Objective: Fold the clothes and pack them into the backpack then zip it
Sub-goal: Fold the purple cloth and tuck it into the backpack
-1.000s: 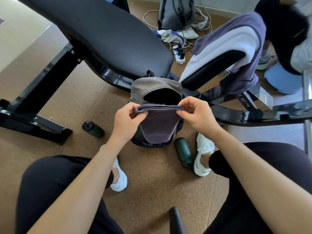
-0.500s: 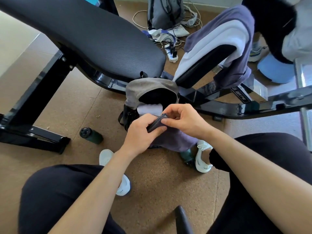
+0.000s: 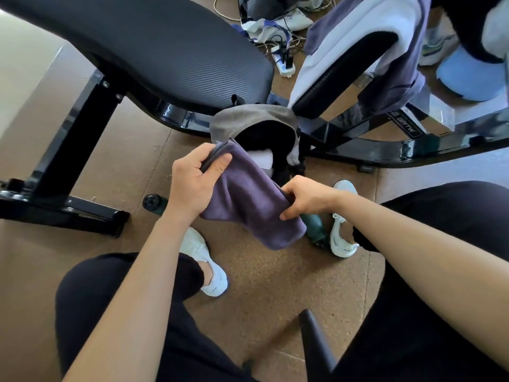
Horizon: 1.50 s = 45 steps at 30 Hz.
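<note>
Head view, frame centre: left hand [image 3: 192, 186] and right hand [image 3: 305, 201] each pinch the folded purple cloth [image 3: 248, 205], whose loose fold may spring open before reaching the open backpack [image 3: 248, 119].

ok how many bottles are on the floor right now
2. One bottle lies left of the left hand, partly behind it. The other bottle lies under the right hand, beside the right shoe. More may be hidden.

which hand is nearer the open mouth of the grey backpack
Left. The left hand grips the purple cloth just beside the open grey backpack; the right hand pinches the cloth lower, further from the opening.
</note>
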Available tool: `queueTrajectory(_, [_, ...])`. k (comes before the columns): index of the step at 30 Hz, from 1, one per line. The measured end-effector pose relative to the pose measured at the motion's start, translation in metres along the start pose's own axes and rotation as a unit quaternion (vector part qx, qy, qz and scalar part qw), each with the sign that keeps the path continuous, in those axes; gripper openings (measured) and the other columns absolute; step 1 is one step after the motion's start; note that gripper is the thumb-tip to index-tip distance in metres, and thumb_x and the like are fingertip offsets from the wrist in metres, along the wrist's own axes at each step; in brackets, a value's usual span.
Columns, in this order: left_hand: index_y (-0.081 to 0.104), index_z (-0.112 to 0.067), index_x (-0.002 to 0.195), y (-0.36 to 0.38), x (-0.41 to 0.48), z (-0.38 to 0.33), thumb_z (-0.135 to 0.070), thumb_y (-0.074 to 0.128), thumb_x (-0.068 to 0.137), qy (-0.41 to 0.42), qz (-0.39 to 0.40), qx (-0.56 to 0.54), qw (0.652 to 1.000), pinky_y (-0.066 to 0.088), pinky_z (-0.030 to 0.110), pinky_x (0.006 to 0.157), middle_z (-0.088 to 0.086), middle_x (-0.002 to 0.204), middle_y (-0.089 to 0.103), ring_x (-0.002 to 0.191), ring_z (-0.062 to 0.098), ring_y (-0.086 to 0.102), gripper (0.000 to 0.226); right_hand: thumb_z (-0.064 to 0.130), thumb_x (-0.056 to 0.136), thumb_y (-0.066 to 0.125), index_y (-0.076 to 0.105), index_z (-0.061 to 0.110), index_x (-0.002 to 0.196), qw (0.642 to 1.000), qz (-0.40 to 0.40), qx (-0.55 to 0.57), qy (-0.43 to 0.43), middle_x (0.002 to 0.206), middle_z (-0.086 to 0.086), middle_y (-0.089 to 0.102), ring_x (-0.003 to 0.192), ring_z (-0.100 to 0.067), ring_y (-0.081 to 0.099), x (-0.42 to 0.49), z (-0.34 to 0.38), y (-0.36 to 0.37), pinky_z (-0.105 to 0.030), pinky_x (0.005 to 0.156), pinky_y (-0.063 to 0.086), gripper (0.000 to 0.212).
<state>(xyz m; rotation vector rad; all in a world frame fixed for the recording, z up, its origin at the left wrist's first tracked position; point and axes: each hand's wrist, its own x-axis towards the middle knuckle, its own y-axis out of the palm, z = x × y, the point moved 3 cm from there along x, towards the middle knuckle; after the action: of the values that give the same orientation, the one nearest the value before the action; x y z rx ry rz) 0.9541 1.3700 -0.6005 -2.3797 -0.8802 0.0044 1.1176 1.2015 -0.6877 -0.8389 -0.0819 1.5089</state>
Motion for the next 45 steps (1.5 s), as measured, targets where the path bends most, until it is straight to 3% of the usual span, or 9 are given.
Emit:
queueTrajectory(4, [0.065,-0.017,0.096,-0.015,-0.002,0.016,-0.023,0.059,0.103,-0.05,-0.056,0.001,0.997,0.044,0.017,0.068,-0.019,0.075,0.063,0.072,-0.006,0.054,0.012,0.018,0.073,0.086,0.065,0.021,0.07,0.997,0.026,-0.046,0.06,0.07,0.002,0.065,0.066,-0.012,0.057,0.001,-0.018,0.007,-0.031,0.065,0.046,0.021])
queueTrajectory(7, [0.061,-0.019,0.089,-0.029,-0.007,0.032,-0.029,0.057,0.104,-0.109,-0.102,-0.004,0.989,0.044,0.018,0.065,-0.011,0.076,0.058,0.07,-0.002,0.054,0.019,0.019,0.076,0.086,0.069,0.021,0.076,0.995,0.021,-0.039,0.092,0.074,0.0,0.066,0.067,-0.012,0.058,-0.002,-0.03,0.005,-0.021,0.063,0.045,0.017])
queueTrajectory(11, [0.054,-0.027,0.077,-0.038,-0.015,0.058,-0.037,0.057,0.103,-0.211,-0.171,-0.013,0.962,0.044,0.026,0.064,-0.007,0.074,0.054,0.068,0.007,0.051,0.027,0.01,0.082,0.081,0.076,0.009,0.09,0.982,-0.066,0.13,0.123,0.079,-0.001,0.069,0.073,-0.012,0.06,-0.004,-0.038,-0.001,-0.022,0.068,0.047,0.009])
queueTrajectory(17, [0.053,-0.016,0.079,-0.038,-0.024,0.075,-0.034,0.054,0.104,-0.295,-0.207,0.018,0.932,0.038,0.027,0.062,-0.004,0.073,0.052,0.066,0.008,0.047,0.031,0.022,0.094,0.067,0.061,0.015,0.08,0.879,-0.239,0.405,0.081,0.083,-0.008,0.058,0.08,-0.019,0.054,0.003,-0.037,-0.025,-0.032,0.075,0.042,0.016])
queueTrajectory(23, [0.051,-0.021,0.072,-0.026,-0.022,0.079,-0.038,0.05,0.105,-0.308,-0.15,0.068,0.937,0.039,0.035,0.067,0.0,0.072,0.054,0.069,0.018,0.05,0.037,0.031,0.105,0.048,0.061,-0.001,0.102,0.876,-0.35,0.295,0.149,0.091,-0.007,0.063,0.082,-0.016,0.055,0.002,-0.034,-0.04,-0.034,0.072,0.045,0.035])
queueTrajectory(29, [0.056,-0.013,0.086,-0.014,-0.023,0.069,-0.04,0.043,0.107,-0.302,-0.118,0.121,0.938,0.047,0.043,0.076,0.002,0.081,0.059,0.081,0.025,0.057,0.036,0.03,0.103,0.048,0.063,-0.002,0.1,0.868,-0.385,0.252,0.184,0.096,-0.018,0.068,0.083,-0.02,0.057,-0.003,-0.035,-0.044,-0.041,0.08,0.052,0.035])
queueTrajectory(36, [0.057,-0.015,0.091,0.004,-0.022,0.055,-0.05,0.046,0.101,-0.332,-0.113,-0.045,0.936,0.053,0.053,0.081,0.016,0.095,0.065,0.09,0.038,0.062,0.038,0.03,0.104,0.052,0.062,0.004,0.098,0.866,-0.396,0.283,0.117,0.084,-0.002,0.061,0.078,-0.012,0.054,-0.005,-0.013,-0.047,-0.032,0.073,0.048,0.029])
queueTrajectory(42, [0.061,-0.02,0.098,0.042,-0.024,0.017,-0.03,0.051,0.106,-0.276,-0.048,-0.17,0.945,0.049,0.034,0.074,0.001,0.09,0.064,0.079,0.007,0.059,0.016,0.026,0.103,0.057,0.06,0.006,0.092,0.886,-0.384,0.259,0.028,0.077,-0.001,0.06,0.071,-0.011,0.052,-0.001,0.024,-0.036,-0.034,0.071,0.047,0.023])
queueTrajectory(45, [0.062,-0.018,0.106,0.059,-0.023,0.006,-0.025,0.055,0.105,-0.252,-0.018,-0.186,0.949,0.053,0.032,0.081,0.003,0.101,0.07,0.088,0.008,0.064,0.01,0.03,0.102,0.056,0.059,0.01,0.093,0.902,-0.345,0.26,-0.004,0.079,-0.01,0.063,0.073,-0.013,0.054,0.001,0.037,-0.025,-0.042,0.071,0.049,0.023])
